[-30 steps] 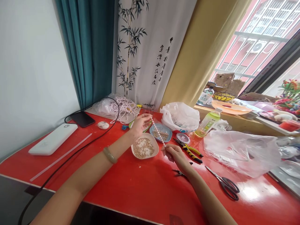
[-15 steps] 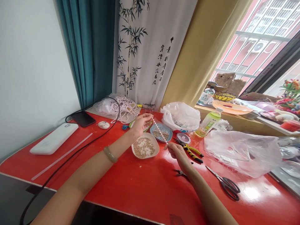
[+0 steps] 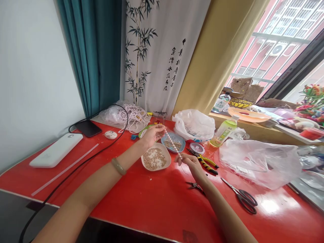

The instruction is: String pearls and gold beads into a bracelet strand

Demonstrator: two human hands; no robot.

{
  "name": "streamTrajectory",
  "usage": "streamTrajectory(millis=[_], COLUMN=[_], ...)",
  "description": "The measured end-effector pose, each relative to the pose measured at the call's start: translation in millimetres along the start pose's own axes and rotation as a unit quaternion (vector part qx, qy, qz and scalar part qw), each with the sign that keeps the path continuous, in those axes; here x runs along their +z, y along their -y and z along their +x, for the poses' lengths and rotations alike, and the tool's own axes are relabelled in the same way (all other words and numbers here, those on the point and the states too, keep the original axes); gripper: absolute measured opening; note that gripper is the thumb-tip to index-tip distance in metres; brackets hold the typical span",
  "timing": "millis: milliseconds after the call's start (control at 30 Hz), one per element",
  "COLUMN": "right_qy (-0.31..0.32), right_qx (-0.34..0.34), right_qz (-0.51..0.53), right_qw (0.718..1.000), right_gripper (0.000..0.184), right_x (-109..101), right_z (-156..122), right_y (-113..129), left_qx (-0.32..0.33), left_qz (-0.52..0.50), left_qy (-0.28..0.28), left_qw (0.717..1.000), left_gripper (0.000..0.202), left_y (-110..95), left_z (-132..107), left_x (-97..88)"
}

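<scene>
A short string of pale pearl-like beads [image 3: 173, 143] stretches slantwise between my hands, above the dishes. My left hand [image 3: 153, 133] pinches its upper far end, where a thin thread or wire sticks up. At the lower near end my right hand [image 3: 188, 162] grips the string, and a thin strand trails below the fingers. Under the left hand stands a white dish [image 3: 168, 163] of small gold beads. Behind the string is a blue dish [image 3: 182, 147] with gold beads and thin pins. A green dish [image 3: 143, 129] with pale beads is partly hidden by my left hand.
Yellow-black pliers [image 3: 210, 166], small dark pliers [image 3: 194, 185] and scissors [image 3: 241, 195] lie to the right, near a spool [image 3: 197, 148]. Plastic bags [image 3: 260, 162] and a drink bottle [image 3: 224, 131] are beyond. A black cable [image 3: 83, 165] crosses the left side, past a white power bank [image 3: 55, 151].
The whole view has shifted slightly. Both hands keep their hold on the bead string, with the right hand's fingers a little changed and the strand below it showing more.
</scene>
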State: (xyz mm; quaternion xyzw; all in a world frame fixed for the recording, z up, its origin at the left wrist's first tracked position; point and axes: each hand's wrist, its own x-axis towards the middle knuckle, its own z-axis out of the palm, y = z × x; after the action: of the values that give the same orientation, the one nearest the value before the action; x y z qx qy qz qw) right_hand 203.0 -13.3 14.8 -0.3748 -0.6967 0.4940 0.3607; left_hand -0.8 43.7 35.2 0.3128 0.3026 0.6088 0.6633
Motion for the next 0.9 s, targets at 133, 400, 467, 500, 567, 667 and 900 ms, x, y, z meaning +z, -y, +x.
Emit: streamTrajectory(millis=[133, 400, 467, 500, 567, 667, 900], right_qy=[-0.023, -0.051, -0.061, -0.065, -0.069, -0.06, -0.066], right_qx=[0.013, 0.043, 0.043, 0.041, 0.034, 0.019, 0.018], right_qz=[0.043, 0.074, 0.068, 0.065, 0.059, 0.059, 0.071], right_qw=[0.999, 0.995, 0.995, 0.995, 0.995, 0.996, 0.995], right_gripper=[0.017, 0.021, 0.024, 0.025, 0.025, 0.022, 0.018], right_x=[1.0, 2.1, 3.0, 3.5, 4.3, 4.9, 4.8], right_z=[0.1, 0.6, -0.2, -0.7, -1.7, -2.0, 0.3], right_y=[-5.6, -6.1, -4.8, -4.0, -2.2, -1.2, -4.9], left_qx=[-0.002, -0.003, -0.003, -0.003, 0.0, 0.007, 0.021], left_qz=[0.0, 0.004, 0.009, 0.013, 0.022, 0.037, 0.039], left_qy=[-0.007, -0.007, -0.006, -0.004, 0.001, 0.016, 0.035], left_qw=[1.0, 1.0, 1.0, 1.0, 1.0, 0.999, 0.998], left_gripper=[0.006, 0.009, 0.009, 0.009, 0.01, 0.01, 0.01], left_y=[-1.5, -1.6, -1.0, -0.7, 0.0, 1.9, 5.0], left_z=[0.5, 0.6, 1.0, 1.0, 0.7, 0.0, 0.3], left_x=[0.4, 0.9, 0.0, -0.5, -1.1, -1.2, -0.9])
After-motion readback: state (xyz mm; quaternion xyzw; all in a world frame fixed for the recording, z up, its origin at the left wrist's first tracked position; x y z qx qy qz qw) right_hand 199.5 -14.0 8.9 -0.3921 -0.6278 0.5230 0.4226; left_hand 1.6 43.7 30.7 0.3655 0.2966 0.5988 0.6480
